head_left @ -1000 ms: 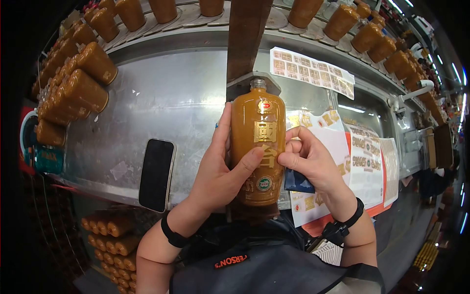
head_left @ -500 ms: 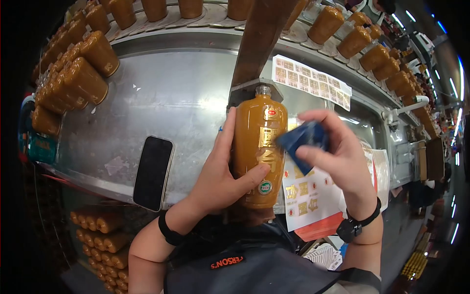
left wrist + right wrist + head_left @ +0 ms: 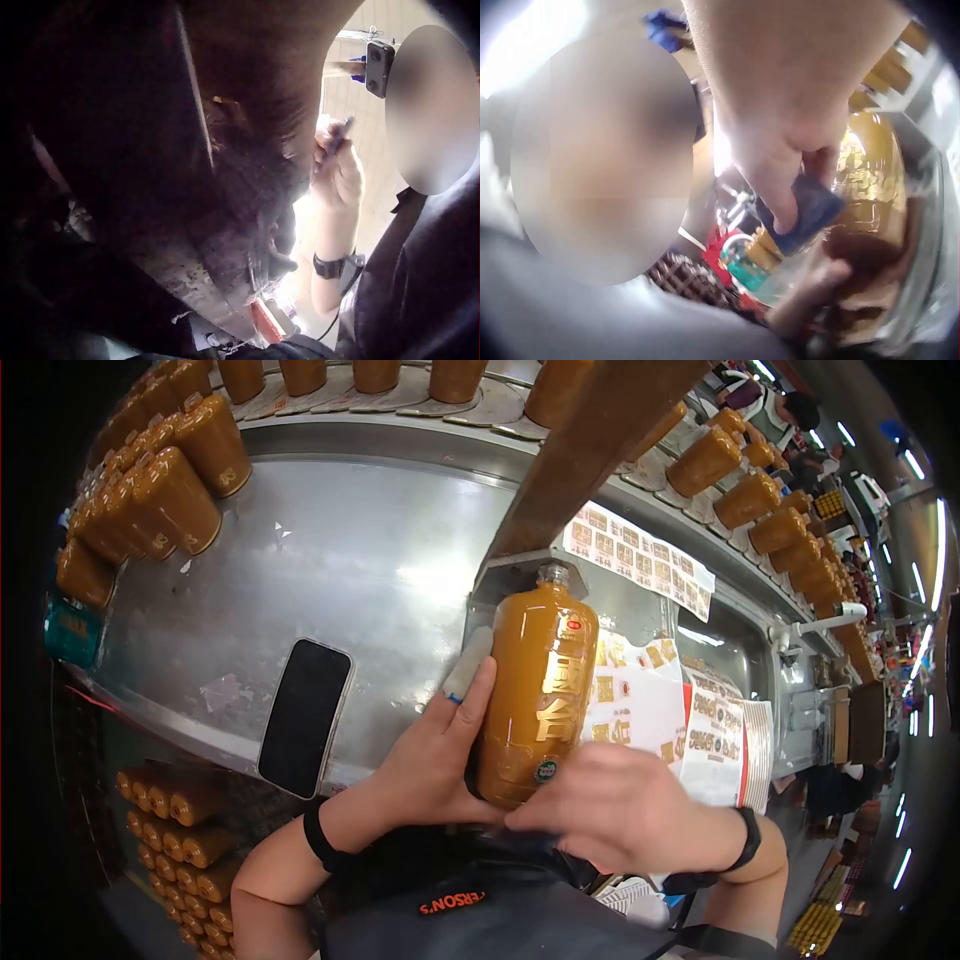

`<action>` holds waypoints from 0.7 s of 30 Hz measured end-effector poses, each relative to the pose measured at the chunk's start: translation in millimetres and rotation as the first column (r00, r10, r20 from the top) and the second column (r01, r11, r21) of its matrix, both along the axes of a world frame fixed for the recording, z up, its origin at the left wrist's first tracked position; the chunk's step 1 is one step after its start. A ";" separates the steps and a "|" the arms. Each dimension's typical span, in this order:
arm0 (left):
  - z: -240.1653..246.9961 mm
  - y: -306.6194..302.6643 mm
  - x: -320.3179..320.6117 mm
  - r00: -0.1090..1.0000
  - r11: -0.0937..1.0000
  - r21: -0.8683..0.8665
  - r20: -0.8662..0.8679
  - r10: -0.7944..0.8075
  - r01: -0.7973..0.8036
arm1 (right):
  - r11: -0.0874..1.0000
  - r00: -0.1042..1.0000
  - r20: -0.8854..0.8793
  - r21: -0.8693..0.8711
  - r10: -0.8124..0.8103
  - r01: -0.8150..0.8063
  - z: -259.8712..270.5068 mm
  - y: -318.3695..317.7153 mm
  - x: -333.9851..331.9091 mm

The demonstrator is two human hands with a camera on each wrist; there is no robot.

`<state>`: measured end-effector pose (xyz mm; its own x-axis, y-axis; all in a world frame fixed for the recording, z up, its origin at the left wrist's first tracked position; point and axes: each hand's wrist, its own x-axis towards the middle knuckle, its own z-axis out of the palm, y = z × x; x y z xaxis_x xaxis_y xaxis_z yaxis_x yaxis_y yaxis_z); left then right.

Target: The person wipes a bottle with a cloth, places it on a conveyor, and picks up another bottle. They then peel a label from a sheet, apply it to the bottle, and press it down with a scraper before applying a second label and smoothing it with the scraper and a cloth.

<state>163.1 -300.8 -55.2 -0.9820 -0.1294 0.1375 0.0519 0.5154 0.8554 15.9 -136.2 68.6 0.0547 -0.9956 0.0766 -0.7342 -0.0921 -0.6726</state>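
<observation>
The amber-brown bottle (image 3: 537, 695) is in front of the person, between the hands, its neck pointing away, next to a metal plate at the foot of a brown post (image 3: 590, 445). It is glossy, with large gold characters (image 3: 560, 690) down the front, a small red emblem (image 3: 574, 625) near the shoulder and a round green seal (image 3: 546, 769) near the base. The neck is clear.

The left hand (image 3: 425, 760) rests against the bottle's left side, fingers fairly straight along it and the thumb spread toward the base; one finger wears a blue ring (image 3: 455, 698).

The right hand (image 3: 615, 805) is blurred in the head view, close to the bottle's base. The right wrist view shows its thumb and fingers pinching a dark blue piece (image 3: 802, 214); whether that piece touches the bottle is hard to tell.

On the metal tabletop (image 3: 340, 550), a dark phone (image 3: 306, 718) lies left of the left hand. Sticker sheets (image 3: 640, 705) lie to the bottle's right. More brown bottles (image 3: 165, 500) stand grouped at the far left, and others line the far edge.
</observation>
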 end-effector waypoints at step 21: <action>-9.3 -11.8 -6.5 0.977 0.985 -0.158 -0.209 0.036 -0.070 | 0.953 0.969 -0.157 -0.207 0.191 -0.222 -12.2 -15.5 -0.3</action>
<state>156.7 -312.6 -64.4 -0.9231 -0.1396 0.3583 0.1858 0.6539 0.7334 15.6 -151.7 56.4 0.2820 -0.9203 0.2712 -0.7648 -0.3863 -0.5156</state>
